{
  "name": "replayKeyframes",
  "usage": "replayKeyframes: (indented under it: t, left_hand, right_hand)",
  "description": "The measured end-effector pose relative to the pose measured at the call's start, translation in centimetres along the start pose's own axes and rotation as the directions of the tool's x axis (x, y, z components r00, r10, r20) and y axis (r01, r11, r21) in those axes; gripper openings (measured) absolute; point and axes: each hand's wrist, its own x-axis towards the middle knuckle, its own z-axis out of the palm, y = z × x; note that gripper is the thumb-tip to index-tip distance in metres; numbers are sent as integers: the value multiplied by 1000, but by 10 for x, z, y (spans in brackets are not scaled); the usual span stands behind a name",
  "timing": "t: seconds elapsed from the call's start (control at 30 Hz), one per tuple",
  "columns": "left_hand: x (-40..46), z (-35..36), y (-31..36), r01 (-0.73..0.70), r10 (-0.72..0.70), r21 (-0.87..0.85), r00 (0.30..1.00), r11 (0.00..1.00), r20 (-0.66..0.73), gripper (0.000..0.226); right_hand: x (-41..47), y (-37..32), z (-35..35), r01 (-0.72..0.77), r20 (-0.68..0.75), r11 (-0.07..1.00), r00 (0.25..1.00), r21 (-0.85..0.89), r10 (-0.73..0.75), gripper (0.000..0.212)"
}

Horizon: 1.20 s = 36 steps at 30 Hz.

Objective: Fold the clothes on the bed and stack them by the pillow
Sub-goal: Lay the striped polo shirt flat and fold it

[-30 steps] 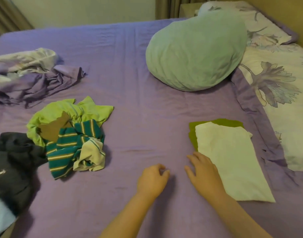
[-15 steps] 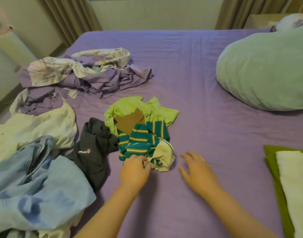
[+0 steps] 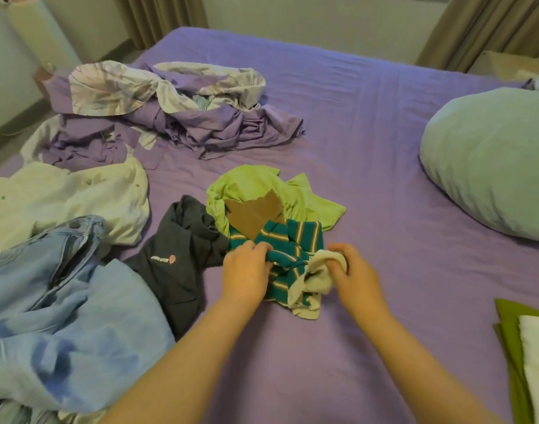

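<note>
— While both hands are buried in it, where does the striped garment (image 3: 288, 255) sit on the bed (image 3: 369, 142)?

— Near the middle of the near side, bunched in a heap, touching the lime-green top (image 3: 253, 185) behind it and just beside the dark garment (image 3: 176, 264) on its left. The folded stack (image 3: 528, 347) lies well apart, at the right edge of view, below the pale green pillow (image 3: 491, 166).

— And the hands?

— The left hand (image 3: 245, 273) has its fingers (image 3: 259, 247) curled over the teal striped cloth on the heap's left side. The right hand (image 3: 354, 270) has its fingers curled round the cream part (image 3: 315, 270) on the heap's right. Both are pinching cloth, not spread flat.

— So which way does the cloth run between them?

— Roughly left to right across the person, one hand at each end of the bundle. Neither hand is clearly nearer; they sit almost level, the garment between them.

— What does the coming move turn on, then?

— Probably on lifting it clear toward the person, since the lime-green top and a brown piece (image 3: 253, 214) lie touching its far edge and could drag along. Once free, drawing the hands apart along that left-right line should open it for folding. Where the collar or hem lies cannot be told from the crumpled heap.
</note>
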Motion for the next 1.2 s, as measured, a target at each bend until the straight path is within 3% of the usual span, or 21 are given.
replayKeyframes:
  t: [0.07, 0.13, 0.2, 0.27, 0.43, 0.57, 0.7, 0.8, 0.9, 0.97, 1.1, 1.2]
  left_hand:
    - [-3, -22, 9, -49, 41, -87, 995, 995, -87, 28]
    - [-8, -52, 25, -100, 66, -309, 991, 946, -118, 27]
    - [-16, -91, 49, -80, 74, -638, 997, 766, -37, 25]
    - [-31, -132, 74, -70, 122, -792, 992, 607, 6, 23]
    - [-79, -225, 129, -196, 261, -844, 963, 500, -69, 18]
    - [-125, -300, 162, -238, 261, -843, 958, 483, -121, 36]
    - [-176, -370, 194, -172, 288, -815, 958, 553, -7, 60]
    - [-213, -405, 218, -83, 366, -830, 918, 552, 152, 58]
    - [-247, -427, 239, -50, 389, -872, 906, 488, 166, 49]
    - [-268, -439, 248, -44, 397, -900, 906, 434, 148, 47]
    - [-304, -458, 254, -121, 466, -918, 882, 379, 76, 44]
    - [-327, -463, 250, -154, 498, -917, 866, 367, 54, 42]
  right_hand:
    - [4, -19, -28, 38, -62, 990, 998, 133, -30, 21]
    - [5, -39, -60, 72, -72, 978, 996, 194, -59, 22]
    - [0, -61, -94, 95, -63, 973, 995, 209, -83, 22]
    - [-9, -83, -127, 119, -70, 972, 992, 202, -107, 22]
    - [-52, -135, -213, 218, -51, 955, 976, 199, -212, 12]
    - [-100, -178, -277, 355, -72, 902, 935, 247, -348, 9]
    - [-149, -225, -329, 466, -87, 821, 881, 330, -465, 6]
    - [-182, -257, -356, 525, -85, 779, 843, 344, -531, 6]
    - [-215, -281, -378, 547, -81, 767, 828, 334, -555, 6]
    - [-239, -287, -389, 543, -103, 769, 834, 338, -543, 11]
    - [-304, -264, -395, 608, -300, 692, 794, 389, -529, 22]
    - [-353, -238, -381, 608, -281, 668, 793, 428, -541, 22]
